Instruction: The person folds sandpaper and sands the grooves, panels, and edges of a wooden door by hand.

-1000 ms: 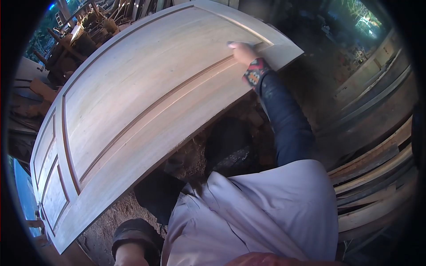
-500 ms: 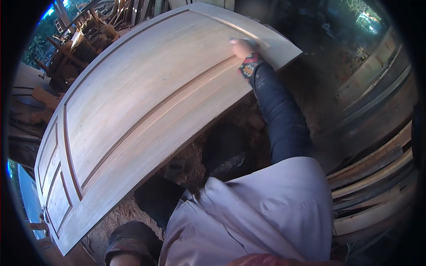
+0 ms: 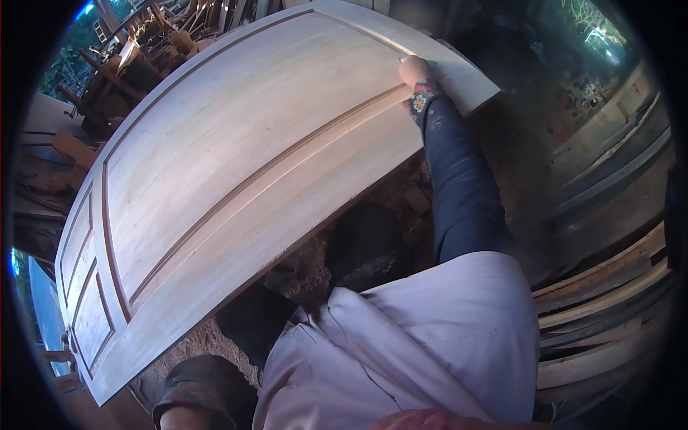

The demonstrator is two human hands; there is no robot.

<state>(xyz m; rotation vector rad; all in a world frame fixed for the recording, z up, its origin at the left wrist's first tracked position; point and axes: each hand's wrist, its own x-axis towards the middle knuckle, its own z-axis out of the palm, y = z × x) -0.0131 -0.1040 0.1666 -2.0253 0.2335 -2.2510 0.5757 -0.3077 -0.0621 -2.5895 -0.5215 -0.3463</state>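
Note:
A large pale wooden door panel with recessed sections and dark grooves lies tilted across the view. My right hand rests near its upper right corner, where two grooves meet. Its fingers are closed around something small, mostly hidden by the hand. A dark sleeve with a patterned cuff covers that arm. My left hand does not show; a dark rolled cuff with bare skin appears at the bottom left edge.
Curved stacks of wooden boards stand at the right. Wood scraps and clutter fill the upper left beyond the door. Brown debris covers the ground below the door's near edge.
My right hand has moved right and slightly up, towards the corner of the recessed section, with its fingers still closed. The bottom-left cuff has shifted left.

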